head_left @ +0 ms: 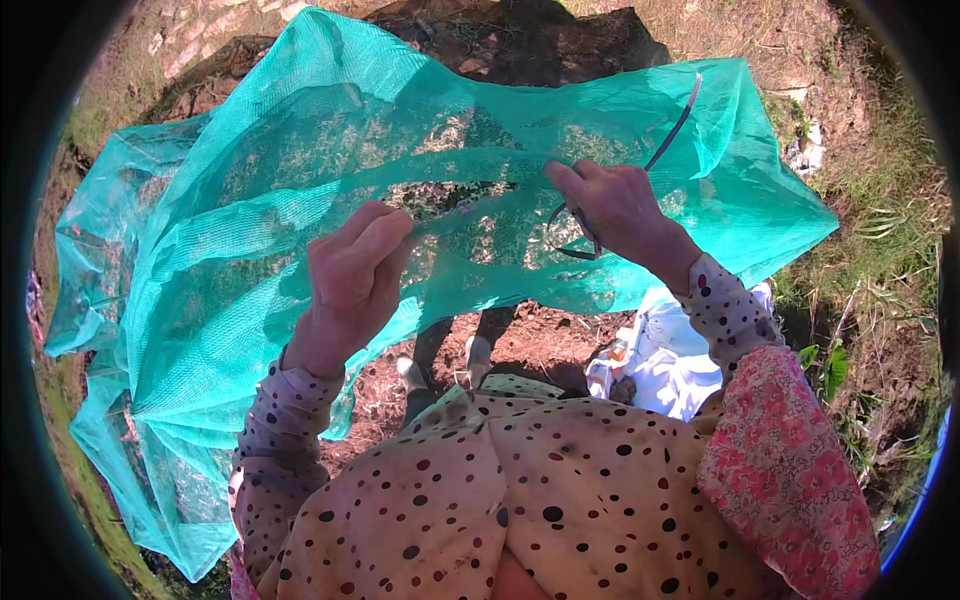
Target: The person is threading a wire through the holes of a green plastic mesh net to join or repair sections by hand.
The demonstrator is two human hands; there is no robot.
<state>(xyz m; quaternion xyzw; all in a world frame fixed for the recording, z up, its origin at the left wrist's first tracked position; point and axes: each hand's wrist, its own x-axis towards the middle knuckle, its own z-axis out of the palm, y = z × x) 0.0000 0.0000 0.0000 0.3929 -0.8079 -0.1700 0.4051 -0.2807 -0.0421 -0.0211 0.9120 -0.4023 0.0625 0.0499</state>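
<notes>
A large sheet of green mesh netting [230,240] spreads in front of me, with folds and raised peaks. My left hand [355,280] is closed on the net near its middle, at the left end of a gap in it. My right hand [615,205] pinches the same net further right, at the gap's other end. Through this dark slit [450,197] a speckled, leafy surface shows. A thin dark strap [678,125] runs over the net and loops under my right hand; whether the fingers also grip it I cannot tell.
Reddish bare soil [545,340] lies around my feet, where my light shoes [478,358] show. A white-and-blue bag or cloth [665,350] rests on the ground below my right forearm. Grass and weeds [880,260] grow along the right side. White litter [808,150] lies beyond the net's right end.
</notes>
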